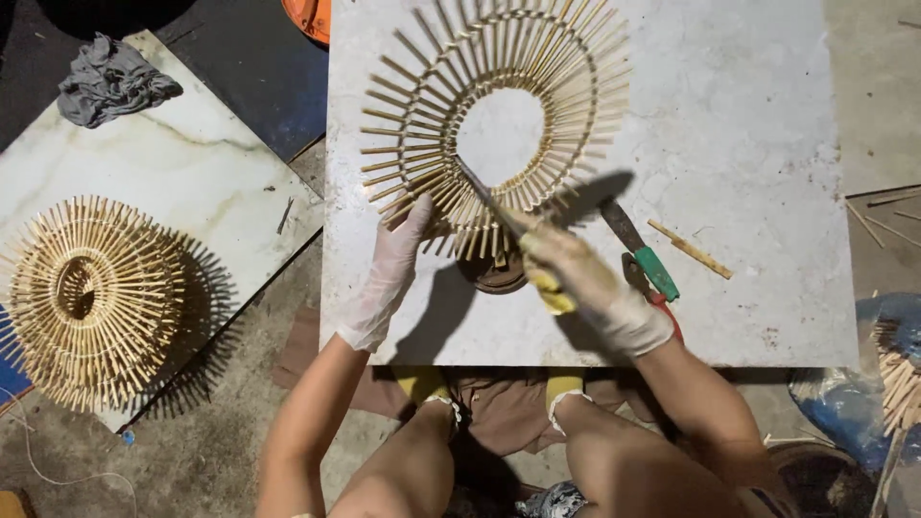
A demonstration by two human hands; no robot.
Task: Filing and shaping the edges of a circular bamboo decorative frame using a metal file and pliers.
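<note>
A ring of bamboo sticks [494, 120], its sticks fanned outward like spokes round an open centre, lay on a pale marble slab [758, 144] in front of the person. Its near edge sat over a small dark round stand [494, 273], just ahead of both hands. The left hand [393, 264], in a thin white glove, rested with fingers spread flat against the lower left part of the ring, pressing on the sticks rather than closing round them. The right hand [585, 283], also gloved, was closed round the yellow handle of a thin tool [489, 200], whose long dark blade pointed up and left into the sticks at the ring's near inner edge.

Just right of that hand a knife with a green handle [641, 249] lay on the slab, and beyond it a single loose bamboo strip [691, 249]. The slab was blotchy white and rested on a rough concrete floor. The person sat low behind it, bare knees showing at the bottom of the view.

To the left, on a second marble slab [192, 163] with grey veins, stood a finished bamboo basket [91, 297] made of the same fanned sticks. A crumpled grey rag [110, 82] lay at that slab's far corner. At the right edge a bundle of bamboo sticks [902, 374] poked out of blue plastic, with a few loose sticks scattered on the floor nearby.
</note>
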